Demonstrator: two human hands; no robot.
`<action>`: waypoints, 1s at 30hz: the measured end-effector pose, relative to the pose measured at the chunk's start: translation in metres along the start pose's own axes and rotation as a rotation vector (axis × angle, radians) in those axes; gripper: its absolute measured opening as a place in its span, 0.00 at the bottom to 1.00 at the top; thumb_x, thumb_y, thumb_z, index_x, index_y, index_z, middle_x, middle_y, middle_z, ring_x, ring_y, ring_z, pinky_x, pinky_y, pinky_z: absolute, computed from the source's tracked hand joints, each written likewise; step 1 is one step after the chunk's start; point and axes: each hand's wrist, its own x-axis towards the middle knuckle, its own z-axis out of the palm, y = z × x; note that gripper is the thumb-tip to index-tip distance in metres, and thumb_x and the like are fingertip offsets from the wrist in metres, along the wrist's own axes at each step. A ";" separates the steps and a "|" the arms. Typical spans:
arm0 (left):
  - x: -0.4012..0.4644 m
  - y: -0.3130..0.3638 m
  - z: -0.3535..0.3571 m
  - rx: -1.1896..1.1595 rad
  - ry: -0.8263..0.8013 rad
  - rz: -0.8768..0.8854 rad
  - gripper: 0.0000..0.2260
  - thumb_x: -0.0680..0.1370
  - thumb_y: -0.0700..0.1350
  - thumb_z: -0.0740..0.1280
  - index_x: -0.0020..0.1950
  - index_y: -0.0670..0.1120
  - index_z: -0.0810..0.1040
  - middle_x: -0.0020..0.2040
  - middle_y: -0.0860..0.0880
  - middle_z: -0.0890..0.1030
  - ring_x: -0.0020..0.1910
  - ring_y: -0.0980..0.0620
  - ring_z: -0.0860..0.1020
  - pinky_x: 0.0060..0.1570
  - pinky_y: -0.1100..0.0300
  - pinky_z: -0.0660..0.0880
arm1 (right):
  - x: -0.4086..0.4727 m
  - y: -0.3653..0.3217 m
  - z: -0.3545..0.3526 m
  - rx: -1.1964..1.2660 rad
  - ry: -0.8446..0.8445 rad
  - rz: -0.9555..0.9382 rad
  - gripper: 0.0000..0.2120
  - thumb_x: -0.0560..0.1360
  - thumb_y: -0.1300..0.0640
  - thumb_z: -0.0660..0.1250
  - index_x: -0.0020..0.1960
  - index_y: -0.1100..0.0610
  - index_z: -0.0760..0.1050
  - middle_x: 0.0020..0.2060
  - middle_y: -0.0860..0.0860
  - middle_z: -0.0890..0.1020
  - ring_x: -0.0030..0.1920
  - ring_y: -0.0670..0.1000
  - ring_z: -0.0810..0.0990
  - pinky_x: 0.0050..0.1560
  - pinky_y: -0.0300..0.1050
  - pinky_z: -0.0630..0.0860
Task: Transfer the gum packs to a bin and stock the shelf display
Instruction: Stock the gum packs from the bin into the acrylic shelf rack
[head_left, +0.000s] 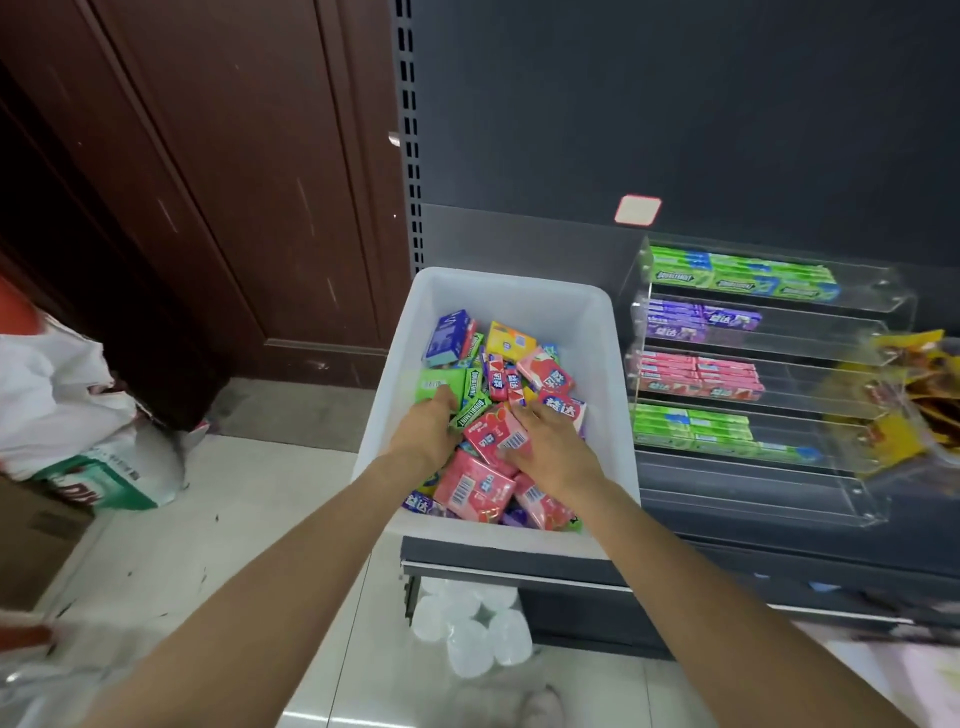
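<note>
White plastic, the bin (597, 332) sits on the dark shelf (519, 558) just left of the clear tiered display (769, 374), and I take it as my landmark. Inside it the gum packs (483, 483) lie in a loose heap of pink, green, purple and yellow. My left hand (428, 428) rests on the green packs at the bin's left side, fingers curled down into them; whether it has closed round one I cannot tell. My right hand (550, 447) lies flat and spread on a pink pack near the bin's middle, gripping nothing I can see.

I judge the bin overhangs the shelf's front edge, so pressing hard on its near end could tip it and spill packs. Grabbing blind could also lift the wrong flavour for a tier.

Fingertips are buried in the heap. The display's right end is blurred behind yellow packaging (893, 405).
</note>
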 end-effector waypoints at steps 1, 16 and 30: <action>0.000 0.001 -0.002 0.019 0.028 0.017 0.12 0.78 0.39 0.64 0.61 0.42 0.69 0.57 0.40 0.76 0.55 0.42 0.76 0.52 0.52 0.74 | 0.002 0.000 0.000 -0.011 0.009 -0.002 0.34 0.76 0.45 0.64 0.76 0.51 0.54 0.75 0.52 0.58 0.74 0.54 0.56 0.72 0.56 0.61; 0.010 -0.022 -0.071 -0.245 0.389 0.092 0.08 0.75 0.39 0.68 0.54 0.44 0.80 0.48 0.43 0.80 0.40 0.52 0.74 0.40 0.67 0.65 | 0.077 -0.034 -0.015 0.040 -0.064 -0.080 0.35 0.74 0.51 0.69 0.75 0.54 0.58 0.73 0.55 0.64 0.73 0.55 0.60 0.71 0.51 0.60; -0.009 -0.012 -0.076 -0.401 0.376 0.123 0.06 0.76 0.39 0.68 0.52 0.44 0.80 0.45 0.50 0.80 0.41 0.55 0.75 0.36 0.77 0.68 | 0.064 -0.044 -0.016 0.371 0.209 0.027 0.11 0.69 0.71 0.71 0.51 0.66 0.77 0.48 0.61 0.80 0.40 0.47 0.79 0.43 0.40 0.74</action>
